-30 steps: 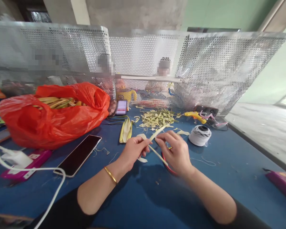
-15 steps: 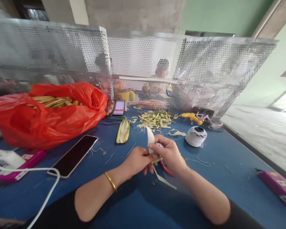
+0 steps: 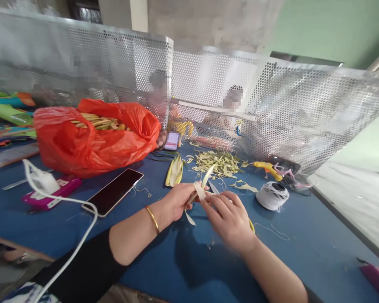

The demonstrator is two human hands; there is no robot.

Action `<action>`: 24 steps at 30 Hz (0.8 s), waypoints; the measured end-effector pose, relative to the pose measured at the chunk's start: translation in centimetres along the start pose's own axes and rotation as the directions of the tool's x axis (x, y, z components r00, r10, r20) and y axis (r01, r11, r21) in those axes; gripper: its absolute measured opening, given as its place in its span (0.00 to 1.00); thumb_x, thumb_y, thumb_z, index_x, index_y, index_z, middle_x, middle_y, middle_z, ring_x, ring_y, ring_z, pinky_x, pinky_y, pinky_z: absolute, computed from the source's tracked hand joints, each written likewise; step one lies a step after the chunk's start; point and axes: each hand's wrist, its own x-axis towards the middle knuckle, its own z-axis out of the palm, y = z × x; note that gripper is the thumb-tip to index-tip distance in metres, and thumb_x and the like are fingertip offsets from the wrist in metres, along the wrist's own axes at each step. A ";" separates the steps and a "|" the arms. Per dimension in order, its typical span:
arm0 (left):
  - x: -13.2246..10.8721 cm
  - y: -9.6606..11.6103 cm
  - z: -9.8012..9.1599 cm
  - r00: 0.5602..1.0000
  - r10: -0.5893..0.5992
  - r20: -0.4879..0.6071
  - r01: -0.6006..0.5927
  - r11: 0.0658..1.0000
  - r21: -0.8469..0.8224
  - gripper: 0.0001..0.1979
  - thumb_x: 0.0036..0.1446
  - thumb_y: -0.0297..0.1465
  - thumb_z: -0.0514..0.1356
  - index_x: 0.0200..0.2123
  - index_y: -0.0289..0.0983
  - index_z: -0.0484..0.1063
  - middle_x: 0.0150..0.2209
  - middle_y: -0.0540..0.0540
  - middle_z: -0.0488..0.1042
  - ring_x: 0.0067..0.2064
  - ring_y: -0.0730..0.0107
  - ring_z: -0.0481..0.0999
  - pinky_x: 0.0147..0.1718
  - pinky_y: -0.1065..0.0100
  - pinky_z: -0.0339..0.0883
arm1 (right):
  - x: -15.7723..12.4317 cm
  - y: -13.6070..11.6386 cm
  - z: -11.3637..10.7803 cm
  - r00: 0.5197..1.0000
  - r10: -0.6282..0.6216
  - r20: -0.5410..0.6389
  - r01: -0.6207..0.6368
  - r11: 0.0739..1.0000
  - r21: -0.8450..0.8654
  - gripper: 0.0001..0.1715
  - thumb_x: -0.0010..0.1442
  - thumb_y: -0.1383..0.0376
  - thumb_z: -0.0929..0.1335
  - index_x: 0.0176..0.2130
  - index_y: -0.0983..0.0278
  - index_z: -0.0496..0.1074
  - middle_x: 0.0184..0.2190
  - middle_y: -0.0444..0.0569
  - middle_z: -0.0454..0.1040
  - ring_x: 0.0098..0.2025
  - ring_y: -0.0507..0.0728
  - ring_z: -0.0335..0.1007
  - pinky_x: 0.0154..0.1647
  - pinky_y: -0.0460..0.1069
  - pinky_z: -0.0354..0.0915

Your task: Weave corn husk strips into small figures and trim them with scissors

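My left hand pinches a small bundle of pale leaf strips over the middle of the blue table. The fingers of my right hand are closed on a flat pale strip that crosses the bundle. Another strip end dangles below my left fingers. Beside my right hand a scissor blade and part of a yellow handle show; whether the scissors lie on the table or in the palm I cannot tell. A folded yellow-green leaf piece lies just beyond my left hand.
Leaf scraps are heaped at the back. To the right are a white string spool, a yellow glue gun and glasses. Leftward lie a phone, a red plastic bag and a purple power strip. A perforated screen stands behind.
The camera view has swung left. One pale strip that stood upright now lies across the bundle, with my right fingers on it. The long hanging end now looks shorter.
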 end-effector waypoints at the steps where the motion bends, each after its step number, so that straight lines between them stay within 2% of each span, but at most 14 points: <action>1: 0.0 0.0 0.0 1.000 0.013 -0.003 -0.013 1.000 -0.018 0.10 0.51 0.35 0.64 0.28 0.32 0.78 0.23 0.45 0.76 0.22 0.79 0.69 0.15 0.77 0.46 | 0.0 -0.1 0.1 1.000 0.012 -0.002 -0.012 1.000 0.005 0.12 0.63 0.76 0.62 0.39 0.67 0.73 0.31 0.50 0.78 0.32 0.54 0.70 0.42 0.52 0.61; 4: -0.1 0.2 0.1 1.000 0.022 0.015 -0.020 0.996 -0.092 0.10 0.56 0.33 0.61 0.30 0.32 0.78 0.26 0.42 0.79 0.26 0.76 0.74 0.15 0.79 0.47 | 0.0 -0.5 0.4 0.988 0.153 -0.014 -0.150 0.980 0.127 0.10 0.62 0.75 0.63 0.37 0.65 0.73 0.29 0.47 0.78 0.29 0.53 0.70 0.41 0.51 0.61; 6: -0.1 0.3 0.2 1.000 0.011 0.017 -0.008 0.988 -0.154 0.11 0.59 0.32 0.59 0.31 0.32 0.78 0.26 0.42 0.79 0.26 0.77 0.74 0.14 0.79 0.48 | 0.0 -0.9 0.8 0.920 0.391 0.027 -0.379 0.871 0.311 0.09 0.62 0.72 0.64 0.34 0.63 0.72 0.28 0.46 0.78 0.29 0.53 0.71 0.38 0.50 0.63; 7: 0.0 0.4 0.2 1.000 0.005 0.018 -0.001 0.982 -0.187 0.11 0.60 0.31 0.58 0.31 0.31 0.78 0.26 0.42 0.78 0.25 0.77 0.74 0.13 0.80 0.49 | 0.1 -1.1 1.0 0.845 0.527 0.096 -0.515 0.750 0.416 0.08 0.62 0.70 0.64 0.33 0.62 0.72 0.28 0.46 0.78 0.29 0.53 0.72 0.35 0.49 0.63; 9: 0.0 0.4 0.2 1.000 -0.006 0.017 0.010 0.968 -0.250 0.11 0.61 0.29 0.57 0.32 0.31 0.77 0.26 0.43 0.78 0.24 0.77 0.74 0.13 0.80 0.53 | 0.2 -1.2 1.5 0.631 0.710 0.314 -0.724 0.392 0.567 0.07 0.60 0.65 0.65 0.30 0.62 0.70 0.26 0.45 0.76 0.27 0.53 0.71 0.30 0.48 0.64; 11: 0.1 0.4 0.2 1.000 -0.003 0.016 0.008 0.951 -0.310 0.11 0.62 0.28 0.56 0.33 0.30 0.77 0.26 0.44 0.77 0.24 0.77 0.75 0.15 0.79 0.61 | 0.3 -1.3 2.1 0.450 0.726 0.520 -0.789 0.051 0.612 0.10 0.56 0.59 0.67 0.27 0.62 0.69 0.23 0.45 0.75 0.25 0.54 0.71 0.28 0.47 0.65; 13: 0.2 0.3 0.2 1.000 0.001 0.020 0.006 0.933 -0.359 0.10 0.62 0.27 0.55 0.34 0.30 0.76 0.25 0.45 0.77 0.24 0.77 0.75 0.20 0.78 0.68 | 0.2 -1.2 2.7 0.371 0.675 0.638 -0.784 -0.141 0.605 0.12 0.52 0.56 0.68 0.27 0.63 0.69 0.22 0.45 0.74 0.25 0.54 0.71 0.29 0.48 0.67; 14: 0.2 0.3 0.2 1.000 0.000 0.028 0.010 0.927 -0.375 0.11 0.63 0.27 0.55 0.34 0.29 0.76 0.25 0.45 0.76 0.23 0.77 0.75 0.22 0.77 0.70 | 0.1 -1.2 2.9 0.357 0.656 0.665 -0.784 -0.176 0.595 0.12 0.51 0.56 0.68 0.27 0.63 0.69 0.22 0.45 0.74 0.25 0.55 0.72 0.29 0.49 0.67; 16: 0.2 0.2 0.2 0.999 -0.003 0.054 0.024 0.921 -0.388 0.11 0.63 0.27 0.54 0.34 0.29 0.76 0.23 0.46 0.76 0.23 0.77 0.75 0.24 0.76 0.72 | -0.1 -1.1 2.9 0.376 0.668 0.642 -0.815 -0.092 0.573 0.10 0.54 0.58 0.67 0.29 0.63 0.69 0.22 0.45 0.75 0.24 0.55 0.72 0.29 0.49 0.67; 17: 0.2 0.2 0.2 0.998 -0.002 0.062 0.026 0.922 -0.386 0.11 0.63 0.27 0.54 0.33 0.29 0.75 0.23 0.45 0.76 0.23 0.77 0.75 0.25 0.76 0.73 | -0.3 -1.1 2.8 0.423 0.699 0.576 -0.833 0.049 0.552 0.09 0.56 0.60 0.66 0.30 0.63 0.68 0.23 0.46 0.75 0.25 0.55 0.72 0.30 0.50 0.67; 19: 0.2 0.1 0.3 0.998 0.016 0.059 0.007 0.927 -0.374 0.11 0.63 0.27 0.55 0.33 0.29 0.75 0.24 0.45 0.76 0.25 0.76 0.76 0.27 0.75 0.73 | -0.4 -1.2 2.1 0.624 0.696 0.354 -0.772 0.478 0.419 0.07 0.59 0.64 0.64 0.30 0.63 0.68 0.26 0.47 0.76 0.27 0.55 0.71 0.34 0.51 0.65; 21: 0.2 0.0 0.4 0.999 0.033 0.035 -0.019 0.935 -0.353 0.11 0.62 0.27 0.55 0.32 0.29 0.75 0.25 0.44 0.77 0.26 0.75 0.77 0.28 0.75 0.73 | -0.2 -1.2 1.3 0.860 0.487 0.150 -0.508 0.843 0.177 0.10 0.62 0.68 0.62 0.30 0.64 0.68 0.29 0.49 0.76 0.30 0.55 0.70 0.39 0.52 0.63; 22: 0.1 0.0 0.5 0.999 0.033 0.023 -0.023 0.941 -0.337 0.11 0.62 0.27 0.55 0.32 0.29 0.76 0.25 0.44 0.77 0.26 0.75 0.77 0.28 0.75 0.72 | -0.1 -1.2 0.9 0.933 0.346 0.104 -0.354 0.932 0.073 0.11 0.63 0.70 0.61 0.30 0.64 0.69 0.30 0.50 0.76 0.31 0.55 0.69 0.40 0.52 0.62; 24: 0.0 -0.2 0.7 1.000 0.018 0.010 -0.014 0.954 -0.300 0.10 0.62 0.27 0.56 0.32 0.30 0.76 0.26 0.43 0.78 0.26 0.74 0.76 0.26 0.76 0.71 | 0.3 -1.2 0.6 0.988 0.125 0.095 -0.123 0.992 -0.036 0.14 0.64 0.74 0.58 0.35 0.65 0.71 0.30 0.50 0.75 0.32 0.56 0.67 0.38 0.52 0.61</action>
